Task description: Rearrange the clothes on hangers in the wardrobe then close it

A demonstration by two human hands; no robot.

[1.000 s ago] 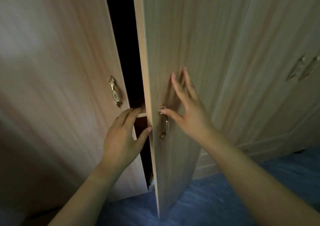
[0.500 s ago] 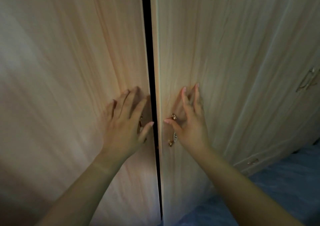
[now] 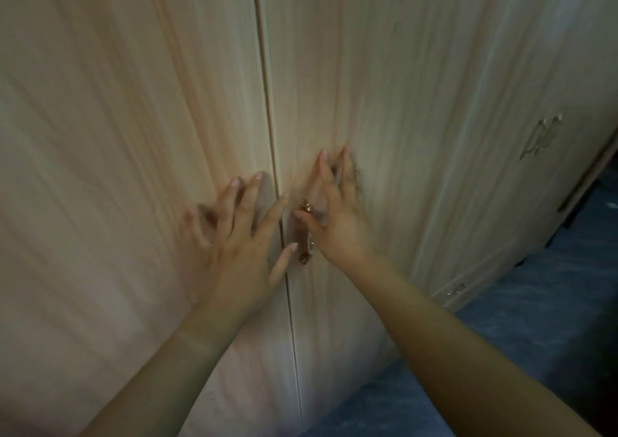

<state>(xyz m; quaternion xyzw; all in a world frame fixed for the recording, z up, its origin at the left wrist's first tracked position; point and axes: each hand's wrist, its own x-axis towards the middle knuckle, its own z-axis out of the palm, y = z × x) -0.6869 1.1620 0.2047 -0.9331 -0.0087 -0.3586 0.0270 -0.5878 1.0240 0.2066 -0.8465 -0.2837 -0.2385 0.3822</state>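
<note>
Pale wood-grain laminate covers the wardrobe, which fills most of the head view. No brand, label or writing can be read on any surface.

Head view, item count:
- Two doors meet at a thin vertical seam near the centre: left door and right door. The seam shows only a narrow dark line, with no gap onto the interior. Clothes and hangers are hidden behind the doors.
- One brass handle is visible on the right door, just beside the seam, mounted upright. Part of it is covered by the thumb of the right hand.
- Two further handles sit side by side on a separate pair of doors far to the right; motion blur hides their detail.
- One blue floor covering lies at the lower right, along the base of the wardrobe.

Hand state:
- Left hand: fingers spread, palm laid flat against the left door, thumb reaching to the seam.
- Right hand: fingers extended and slightly parted, fingertips on the right door, thumb touching the handle. Neither hand grips anything.
</note>
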